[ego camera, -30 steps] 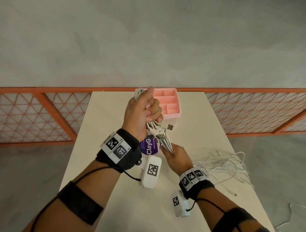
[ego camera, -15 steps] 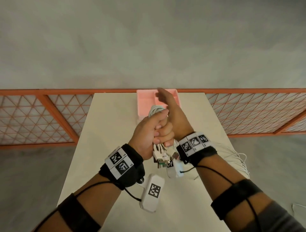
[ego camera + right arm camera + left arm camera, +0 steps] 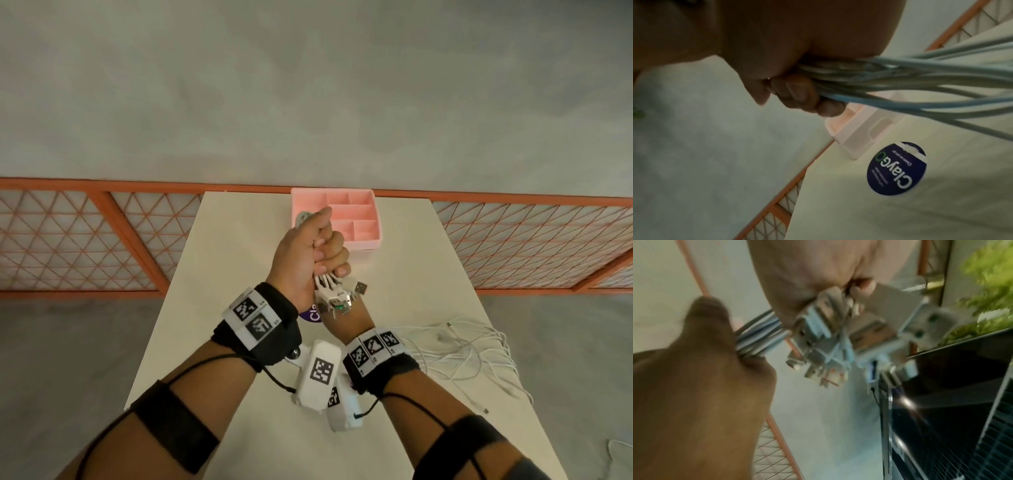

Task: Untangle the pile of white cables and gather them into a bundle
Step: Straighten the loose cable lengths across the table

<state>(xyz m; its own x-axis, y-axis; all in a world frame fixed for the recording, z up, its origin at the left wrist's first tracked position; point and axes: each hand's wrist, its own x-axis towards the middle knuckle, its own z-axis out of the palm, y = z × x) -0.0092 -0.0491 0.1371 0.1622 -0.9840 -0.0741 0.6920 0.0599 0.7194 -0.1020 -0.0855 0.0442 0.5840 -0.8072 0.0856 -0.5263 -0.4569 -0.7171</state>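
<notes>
Because thin white cables (image 3: 327, 277) are light, limp and smooth-skinned, the gathered strands will likely slide and splay unless gripped firmly, and the best hold looks to be just behind the stiff plug ends, where the hard connectors stop them slipping through. At the centre of the head view, the left hand (image 3: 308, 251) is clenched as a fist around the gathered run of cable, above the table (image 3: 239, 240) and in front of the pink tray (image 3: 368, 212) at the table's far edge. A cluster of USB plugs (image 3: 337, 299) fans out just below that fist, and a small loop of cable shows above it near the thumb. The right hand (image 3: 346, 317) sits directly under the plugs, largely hidden by them; the right wrist view shows its fingers (image 3: 797, 92) curled round a sheaf of strands that run off to the right of that frame. Both hands therefore grasp the same gathered length, close together, one above the other.

Lower right in the head view, a loose tangle of cable (image 3: 462, 346) lies on the table, well apart from the fist, so the gathering seems only partly done. A round dark sticker (image 3: 897, 168) lies on the table beneath the hands.
</notes>
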